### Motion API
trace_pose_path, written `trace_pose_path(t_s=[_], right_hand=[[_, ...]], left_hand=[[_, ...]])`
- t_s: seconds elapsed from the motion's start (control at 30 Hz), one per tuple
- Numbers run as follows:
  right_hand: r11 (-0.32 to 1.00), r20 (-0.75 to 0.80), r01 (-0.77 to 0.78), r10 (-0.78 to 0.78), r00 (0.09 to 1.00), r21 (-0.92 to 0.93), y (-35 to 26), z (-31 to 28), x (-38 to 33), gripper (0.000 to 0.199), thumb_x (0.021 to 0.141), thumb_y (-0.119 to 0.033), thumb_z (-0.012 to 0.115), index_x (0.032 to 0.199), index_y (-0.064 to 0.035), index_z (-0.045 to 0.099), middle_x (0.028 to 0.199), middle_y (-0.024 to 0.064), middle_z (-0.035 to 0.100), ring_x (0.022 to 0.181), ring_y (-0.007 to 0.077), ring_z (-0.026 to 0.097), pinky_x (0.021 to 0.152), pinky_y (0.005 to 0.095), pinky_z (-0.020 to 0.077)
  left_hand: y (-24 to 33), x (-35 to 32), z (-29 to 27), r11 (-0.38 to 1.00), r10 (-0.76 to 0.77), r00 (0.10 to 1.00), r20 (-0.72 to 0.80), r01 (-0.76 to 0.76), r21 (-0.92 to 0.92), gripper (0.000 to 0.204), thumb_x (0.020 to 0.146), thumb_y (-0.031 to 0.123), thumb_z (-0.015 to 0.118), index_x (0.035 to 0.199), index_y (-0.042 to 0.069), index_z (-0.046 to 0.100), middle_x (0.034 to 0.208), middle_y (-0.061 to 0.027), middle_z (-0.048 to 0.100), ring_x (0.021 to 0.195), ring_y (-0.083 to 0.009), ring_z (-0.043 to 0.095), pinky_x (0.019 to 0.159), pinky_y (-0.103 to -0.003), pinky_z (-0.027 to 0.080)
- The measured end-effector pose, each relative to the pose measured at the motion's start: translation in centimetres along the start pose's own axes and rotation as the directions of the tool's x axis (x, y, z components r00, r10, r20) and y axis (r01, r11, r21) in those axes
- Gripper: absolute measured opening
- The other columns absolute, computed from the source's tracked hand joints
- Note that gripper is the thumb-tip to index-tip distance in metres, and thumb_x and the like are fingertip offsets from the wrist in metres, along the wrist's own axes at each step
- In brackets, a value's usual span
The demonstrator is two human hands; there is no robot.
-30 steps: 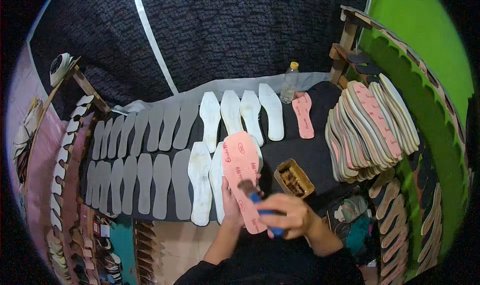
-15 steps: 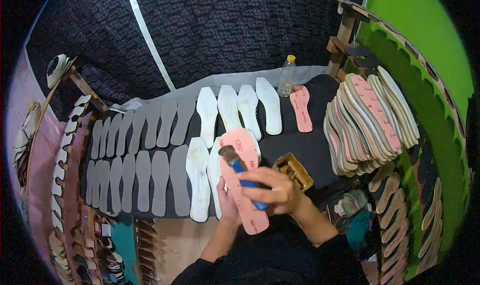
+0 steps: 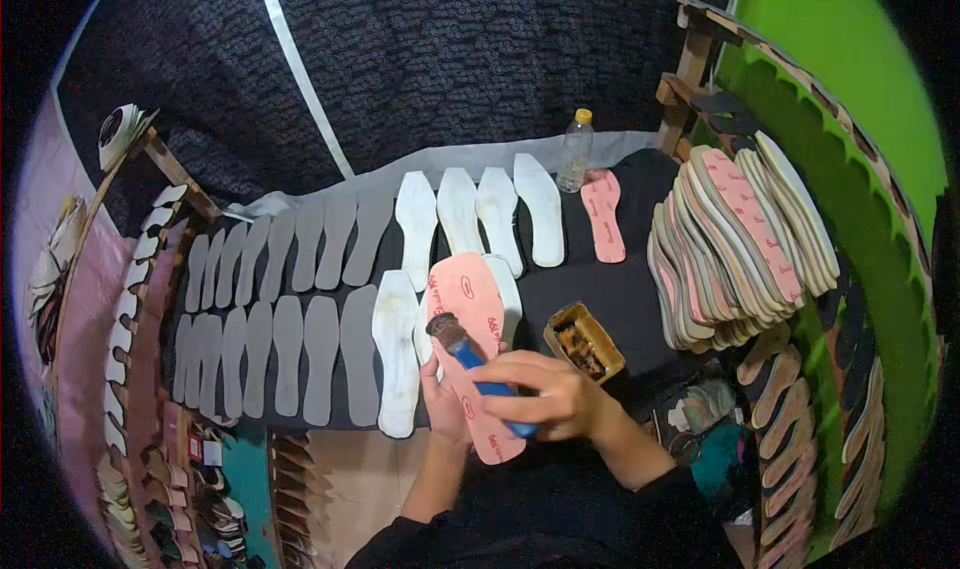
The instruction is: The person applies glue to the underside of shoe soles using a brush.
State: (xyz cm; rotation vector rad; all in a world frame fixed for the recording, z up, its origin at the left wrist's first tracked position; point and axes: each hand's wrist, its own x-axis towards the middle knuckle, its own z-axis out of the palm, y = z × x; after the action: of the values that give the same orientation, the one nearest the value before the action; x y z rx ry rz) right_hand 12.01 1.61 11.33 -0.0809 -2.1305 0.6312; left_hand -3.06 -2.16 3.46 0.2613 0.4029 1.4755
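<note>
My left hand (image 3: 446, 405) is closed on a pink insole (image 3: 466, 287) with red print, holding it from its left edge and underneath. In my right hand (image 3: 552, 394) is a brush (image 3: 477, 366) with a blue handle and short dark bristles. The bristles lie against the left edge of the insole, a little above its middle. White insoles (image 3: 399, 354) lie on the table under and beside the held one. To the right of my right hand stands a yellowish open box (image 3: 598, 341) with dark brown residue inside.
Grey insoles (image 3: 320, 359) lie in two rows at the left. A clear bottle with yellow cap (image 3: 574, 154) and another pink insole (image 3: 602, 219) are at the back. A tall stack of insoles (image 3: 725, 239) stands right. Wooden racks (image 3: 690, 79) flank the table.
The brush has shifted slightly left and down along the pink insole. Both hands keep their hold, and the insole has moved a little to the left.
</note>
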Motion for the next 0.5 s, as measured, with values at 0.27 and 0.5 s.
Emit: trace_pose_path(t_s=[0.27, 0.5], right_hand=[[0.957, 0.355, -0.155, 0.061, 0.933, 0.244, -4.1, -3.5, -3.2, 0.037, 0.058, -0.004, 0.059, 0.095, 0.0021, 0.059, 0.105, 0.0221, 0.055, 0.086, 0.0372, 0.057, 0.075, 0.0399, 0.0483], [0.99, 0.032, -0.126, 0.124, 0.992, 0.063, -2.2, -2.9, -3.1, 0.04, 0.06, 0.0, 0.065, 0.098, -0.004, 0.057, 0.105, 0.0169, 0.055, 0.092, 0.0345, 0.056, 0.077, 0.0392, 0.0466]], left_hand=[[-0.4, 0.6, -1.0, 0.995, -0.046, 0.999, 0.011, 0.047, -0.085, 0.063, 0.086, 0.051, 0.024, 0.123, 0.002, 0.042, 0.104, -0.0154, 0.055, 0.076, -0.0222, 0.052, 0.067, -0.039, 0.044], [-1.7, 2.1, 1.1, 0.984, 0.103, 0.98, -0.172, -0.076, 0.16, 0.059, 0.089, 0.05, 0.021, 0.12, 0.004, 0.044, 0.097, -0.0146, 0.058, 0.072, -0.0228, 0.055, 0.065, -0.037, 0.047]])
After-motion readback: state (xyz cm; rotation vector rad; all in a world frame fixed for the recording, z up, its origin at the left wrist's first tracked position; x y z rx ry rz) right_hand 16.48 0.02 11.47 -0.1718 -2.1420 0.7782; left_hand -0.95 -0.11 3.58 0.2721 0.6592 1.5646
